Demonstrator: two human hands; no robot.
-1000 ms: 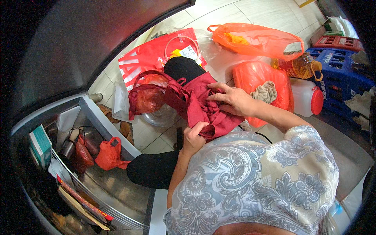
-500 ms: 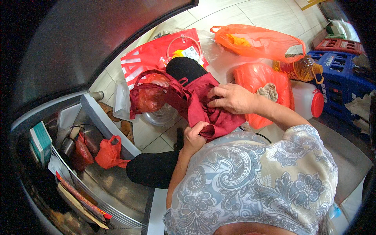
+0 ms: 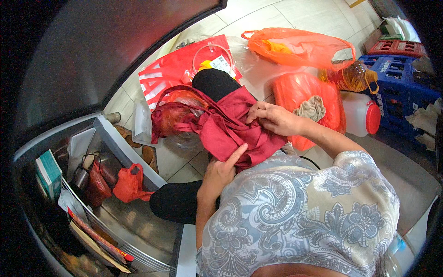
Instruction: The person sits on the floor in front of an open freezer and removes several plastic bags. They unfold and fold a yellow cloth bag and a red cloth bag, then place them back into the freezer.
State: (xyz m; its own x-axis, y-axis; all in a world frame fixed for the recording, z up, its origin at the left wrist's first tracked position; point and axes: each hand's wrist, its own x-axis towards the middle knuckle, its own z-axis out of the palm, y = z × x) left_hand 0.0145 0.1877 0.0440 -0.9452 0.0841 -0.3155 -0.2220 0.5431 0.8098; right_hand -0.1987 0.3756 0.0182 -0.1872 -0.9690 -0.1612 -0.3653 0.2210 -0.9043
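A dark red cloth with long straps [image 3: 221, 141] lies bunched across my lap and thigh. My right hand [image 3: 277, 119] pinches a fold on its upper right side with bent fingers. My left hand [image 3: 220, 173] grips the cloth's near edge, the index finger stretched out over the fabric and the other fingers curled, partly hidden. To the left, the straps loop around and over a red plastic bag [image 3: 177, 121] with something round in it. What is inside the cloth, if anything, does not show.
An open drawer [image 3: 124, 143] at left holds red plastic bags [image 3: 129, 183] and a teal box [image 3: 48, 168]. On the floor are a red-and-white bag [image 3: 161, 74], orange bags [image 3: 295, 44], an oil bottle [image 3: 353, 78] and a red-lidded container [image 3: 357, 113]. Blue crates [image 3: 399, 87] stand right.
The cloth has been spread flatter over my lap. My left hand has moved slightly down and left, its index finger now extended. My right hand keeps pinching the cloth.
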